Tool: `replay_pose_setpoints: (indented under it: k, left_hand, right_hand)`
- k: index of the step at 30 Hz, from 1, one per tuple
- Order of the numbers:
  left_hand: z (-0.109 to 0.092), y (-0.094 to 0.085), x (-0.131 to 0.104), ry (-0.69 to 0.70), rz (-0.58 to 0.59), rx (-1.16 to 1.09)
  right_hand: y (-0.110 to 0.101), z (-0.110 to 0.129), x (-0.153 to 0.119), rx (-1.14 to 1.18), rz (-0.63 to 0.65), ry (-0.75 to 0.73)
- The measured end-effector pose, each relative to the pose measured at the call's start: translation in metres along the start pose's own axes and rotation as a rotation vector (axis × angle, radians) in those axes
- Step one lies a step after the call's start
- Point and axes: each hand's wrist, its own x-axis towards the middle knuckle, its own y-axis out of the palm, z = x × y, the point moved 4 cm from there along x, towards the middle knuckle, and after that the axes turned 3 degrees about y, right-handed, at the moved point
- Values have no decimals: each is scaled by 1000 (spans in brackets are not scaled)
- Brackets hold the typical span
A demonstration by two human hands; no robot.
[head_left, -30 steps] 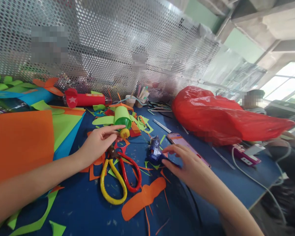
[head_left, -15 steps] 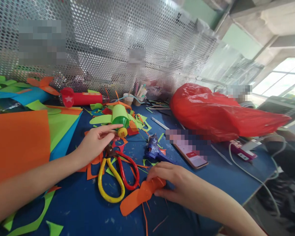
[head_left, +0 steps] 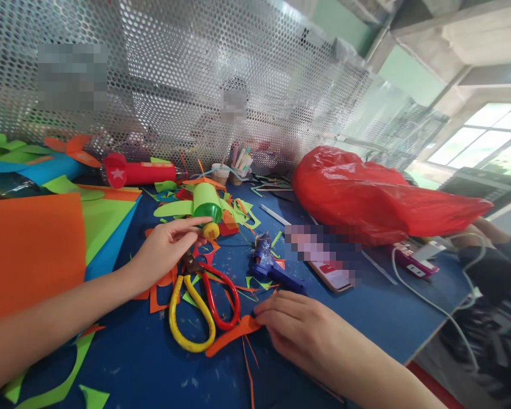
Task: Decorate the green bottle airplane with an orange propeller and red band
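My left hand point(head_left: 172, 243) is at the neck of a small plastic bottle point(head_left: 205, 197) wrapped in light green paper, with paper wings and a yellow cap point(head_left: 210, 230). Its index finger lies along the neck and the other fingers curl beside the cap. My right hand point(head_left: 300, 326) pinches an orange paper strip point(head_left: 234, 335), now seen nearly edge-on; part of the strip is hidden by the fingers. Scissors point(head_left: 190, 312) with one yellow and one red handle lie between my hands. A blue glue gun point(head_left: 270, 264) rests just beyond my right hand.
Paper scraps point(head_left: 249, 213) litter the blue table point(head_left: 145, 363). Coloured sheets point(head_left: 34, 250) and a red wrapped bottle point(head_left: 142, 173) are on the left. To the right are a phone point(head_left: 330, 275), a red plastic bag point(head_left: 378, 196) and a white cable point(head_left: 426, 304). Cups of pens point(head_left: 239, 170) stand behind.
My right hand has turned over and shifted slightly right, tilting the orange strip so less of its face shows. More of the glue gun's handle is visible. My left hand stays at the bottle.
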Motion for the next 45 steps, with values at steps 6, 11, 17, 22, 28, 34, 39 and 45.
replay_pose_setpoints:
  k: [6,11,17,22,28,34,39,45]
  left_hand:
    - [1,1,0,8,0,2]
    - [1,1,0,15,-13,-1]
    - [-6,2,-1,-21,4,-127]
    - [-5,2,-1,-14,56,-284]
    - [6,1,1,-84,-27,-344]
    - [5,2,1,-130,-43,-317]
    - [5,1,-1,-147,-38,-268]
    - [3,-1,-1,-89,-10,-227]
  right_hand:
    - [-20,-2,10,-28,-91,-23]
    - [-42,-12,44,-27,-249,-13]
    - [-31,-26,96,50,-138,-56]
    - [-25,-37,114,46,-120,-53]
    - [-25,-42,113,12,-160,6]
    - [-22,-39,115,-42,-170,34]
    - [-20,-40,118,-96,-191,56]
    - [-19,-42,119,-129,-209,56]
